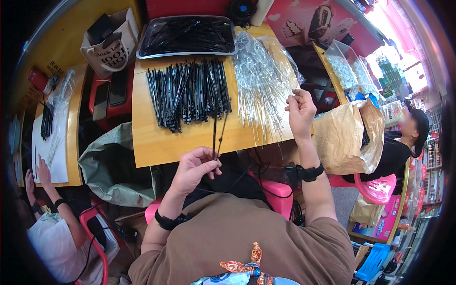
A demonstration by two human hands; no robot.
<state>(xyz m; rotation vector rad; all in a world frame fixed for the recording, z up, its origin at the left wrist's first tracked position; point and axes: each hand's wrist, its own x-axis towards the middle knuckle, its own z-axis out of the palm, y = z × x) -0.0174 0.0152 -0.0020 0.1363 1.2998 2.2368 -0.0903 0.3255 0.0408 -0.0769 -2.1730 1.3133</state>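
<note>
My left hand [197, 167] is closed in a pinch on thin black sticks [214, 137], which stand nearly upright from the fingers at the table's front edge. Beyond it, many slim, glossy black sticks [185, 92] lie side by side in a wide pile on the wooden table [152, 147]. My right hand [302, 113] is raised at the table's right edge, thumb and fingers pinched together; whatever is between the fingertips is too small to make out. Next to it, a bunch of thin silvery wires [259, 102] spills from a clear plastic bag [256, 52].
A metal tray [232, 50] of black sticks stands at the back. Right of my seat is a brown paper bag [335, 137], with a person [396, 147] beyond. On the left are a grey-green sack [114, 166], phones [118, 89] on a red stool, and a co-worker [61, 237] at another table.
</note>
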